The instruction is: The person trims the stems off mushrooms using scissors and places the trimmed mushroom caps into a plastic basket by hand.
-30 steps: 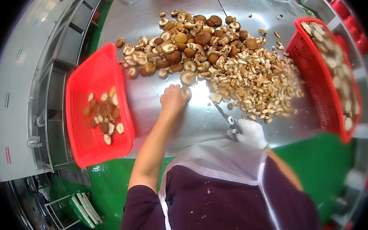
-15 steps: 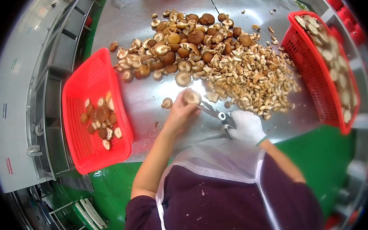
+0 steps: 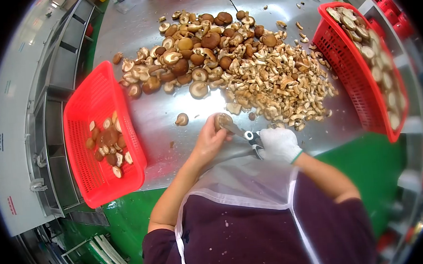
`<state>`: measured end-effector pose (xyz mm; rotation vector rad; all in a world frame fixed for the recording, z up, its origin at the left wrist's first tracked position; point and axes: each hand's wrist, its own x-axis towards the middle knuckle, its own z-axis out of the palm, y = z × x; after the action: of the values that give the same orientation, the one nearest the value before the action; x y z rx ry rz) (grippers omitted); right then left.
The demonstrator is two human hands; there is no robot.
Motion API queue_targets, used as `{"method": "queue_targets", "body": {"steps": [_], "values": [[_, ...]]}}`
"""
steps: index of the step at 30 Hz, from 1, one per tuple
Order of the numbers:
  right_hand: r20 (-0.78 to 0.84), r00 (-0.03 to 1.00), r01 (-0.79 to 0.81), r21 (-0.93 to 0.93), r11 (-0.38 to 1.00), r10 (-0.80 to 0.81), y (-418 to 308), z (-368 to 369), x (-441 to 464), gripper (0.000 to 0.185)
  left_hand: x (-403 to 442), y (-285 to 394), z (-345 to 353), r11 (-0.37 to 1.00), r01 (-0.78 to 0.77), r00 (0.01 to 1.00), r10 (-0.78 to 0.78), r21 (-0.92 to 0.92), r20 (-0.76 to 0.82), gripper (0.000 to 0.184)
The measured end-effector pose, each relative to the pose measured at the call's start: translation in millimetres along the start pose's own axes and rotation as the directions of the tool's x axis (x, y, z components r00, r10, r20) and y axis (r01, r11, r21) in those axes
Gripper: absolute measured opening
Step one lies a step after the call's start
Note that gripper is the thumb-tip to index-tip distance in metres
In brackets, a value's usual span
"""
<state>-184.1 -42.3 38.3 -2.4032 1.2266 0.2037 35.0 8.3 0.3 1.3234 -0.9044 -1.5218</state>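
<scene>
My bare left hand (image 3: 211,138) is closed around a mushroom (image 3: 224,119), its pale underside partly showing. In my right hand (image 3: 279,144), which wears a white glove, is a pair of scissors (image 3: 248,135) with dark handles. The blades reach left to the held mushroom and look close together against it. A single mushroom (image 3: 181,119) lies on the metal table just beyond my left hand. Farther off is a heap of whole brown mushrooms (image 3: 210,40), which runs on the right into a pile of cut stems (image 3: 286,84).
At the left stands a red basket (image 3: 138,160) with several mushrooms inside. Another red basket (image 3: 346,70), tilted and filled with pale mushroom pieces, is at the right table edge. The steel table (image 3: 158,135) has a seam at the back. Green floor (image 3: 369,171) shows below.
The view has shifted slightly, so the heap and right basket appear farther left. The held mushroom has turned, showing less of its pale face, with the scissor blades now against it.
</scene>
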Motion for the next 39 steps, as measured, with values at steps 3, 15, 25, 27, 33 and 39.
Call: {"method": "queue_targets", "body": {"steps": [3,15,25,27,33,39], "values": [[-0.013,1.0,0.008,0.013,1.0,-0.008,0,7,-1,0.033,1,-1,3,0.999,0.04,0.999,-0.04,0.001,-0.034,0.043],[0.006,0.999,-0.038,0.266,0.963,0.038,13,18,-8,0.03,29,8,-76,0.796,0.117,0.911,-0.323,-0.593,-0.254,0.028],[-0.095,0.985,-0.096,0.393,0.914,0.145,32,41,-21,0.046,-48,120,-191,0.641,0.331,0.453,0.535,0.692,-0.713,0.02],[-0.063,0.984,-0.128,0.402,0.907,0.167,34,44,-20,0.046,-39,111,-189,0.319,0.211,0.427,0.82,0.924,-0.38,0.02],[-0.155,0.986,-0.011,0.304,0.953,0.061,5,25,-6,0.043,70,38,-106,0.513,0.082,0.867,0.386,0.854,-0.315,0.027],[-0.11,0.992,-0.029,0.213,0.977,0.053,11,21,-11,0.04,139,-7,-97,0.595,0.195,0.906,0.196,0.78,-0.376,0.037]]}}
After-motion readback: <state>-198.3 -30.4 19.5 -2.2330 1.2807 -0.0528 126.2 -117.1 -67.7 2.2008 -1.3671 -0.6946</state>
